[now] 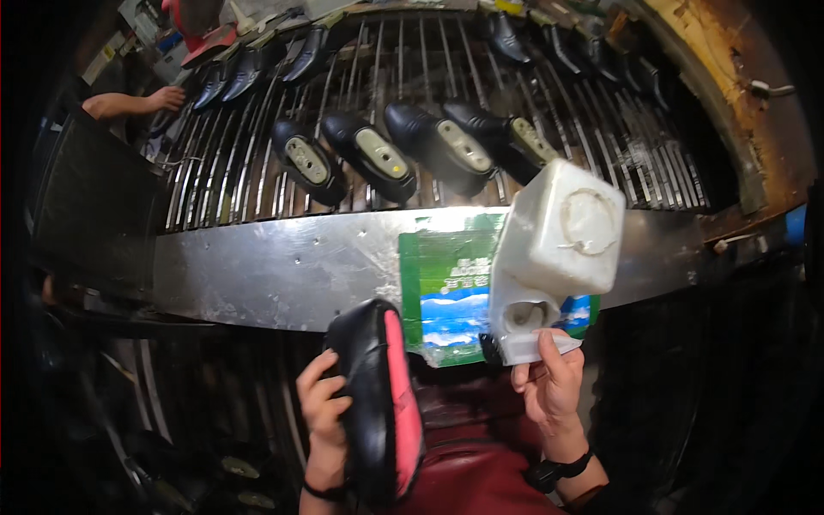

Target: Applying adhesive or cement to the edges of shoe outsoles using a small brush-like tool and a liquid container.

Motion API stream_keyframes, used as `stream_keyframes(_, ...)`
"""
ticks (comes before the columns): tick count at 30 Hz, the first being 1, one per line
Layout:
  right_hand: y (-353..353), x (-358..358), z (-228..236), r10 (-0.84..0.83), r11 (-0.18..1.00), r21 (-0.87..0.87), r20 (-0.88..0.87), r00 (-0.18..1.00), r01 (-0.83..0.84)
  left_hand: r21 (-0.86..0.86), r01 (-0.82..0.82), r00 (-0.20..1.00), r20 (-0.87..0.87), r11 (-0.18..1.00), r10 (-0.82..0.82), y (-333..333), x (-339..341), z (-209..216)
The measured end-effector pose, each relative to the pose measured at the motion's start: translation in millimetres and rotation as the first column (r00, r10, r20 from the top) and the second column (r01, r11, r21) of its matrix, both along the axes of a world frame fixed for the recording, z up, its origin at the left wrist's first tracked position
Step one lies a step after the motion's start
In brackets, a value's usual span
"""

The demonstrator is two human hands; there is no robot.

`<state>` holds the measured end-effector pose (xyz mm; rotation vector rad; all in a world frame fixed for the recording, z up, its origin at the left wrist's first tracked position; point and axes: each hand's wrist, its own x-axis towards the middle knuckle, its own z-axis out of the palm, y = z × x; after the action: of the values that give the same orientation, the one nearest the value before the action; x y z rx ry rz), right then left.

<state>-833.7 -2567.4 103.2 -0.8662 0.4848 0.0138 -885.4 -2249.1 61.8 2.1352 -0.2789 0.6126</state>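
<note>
My left hand (324, 399) is closed around the side of a black shoe (359, 403) with a bright pink face (403, 403) turned to the right. The shoe is upright in front of my lap, below the metal ledge. My right hand (554, 386) pinches a white, flat-handled brush (558, 344) with a dark tip, thumb on top. It lies right at the front of a white plastic glue container (577, 232), which has a boxy upper part and a small round cup (528, 318). Whether the brush touches the cup I cannot tell. The container stands over a green and blue printed sheet (442, 322).
Behind the metal ledge (275, 266) runs a conveyor of metal bars (369, 86). Several black shoes (369, 156) lie on it soles up, with more shoes (309, 56) farther back. Another person's hand (167, 99) rests at its far left. A wooden edge (704, 77) borders the right.
</note>
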Motion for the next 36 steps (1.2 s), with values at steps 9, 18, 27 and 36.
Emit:
stream_keyframes(9, 51, 11, -18, 0.502, 0.859, -0.193, 0.140, 0.853, -0.474, 0.403, 0.071, 0.993, 0.061, 0.912, -0.104, -2, 8, -33)
stream_keyframes(18, 100, 99, -32, 0.409, 0.819, -0.474, 0.089, 0.908, -0.323, 0.381, 0.067, 0.983, 0.134, 0.922, -0.126, 2, 6, -46)
stream_keyframes(27, 58, 7, -8, 0.548, 0.793, -0.343, 0.041, 0.835, -0.504, 0.323, 0.008, 0.972, 0.221, 0.946, -0.084, -4, 15, -45)
stream_keyframes(36, 37, -62, 39, 0.843, 0.536, -0.745, 0.451, 0.292, -0.397, 0.347, -0.034, 0.967, 0.250, 0.937, -0.057, -12, 20, -31)
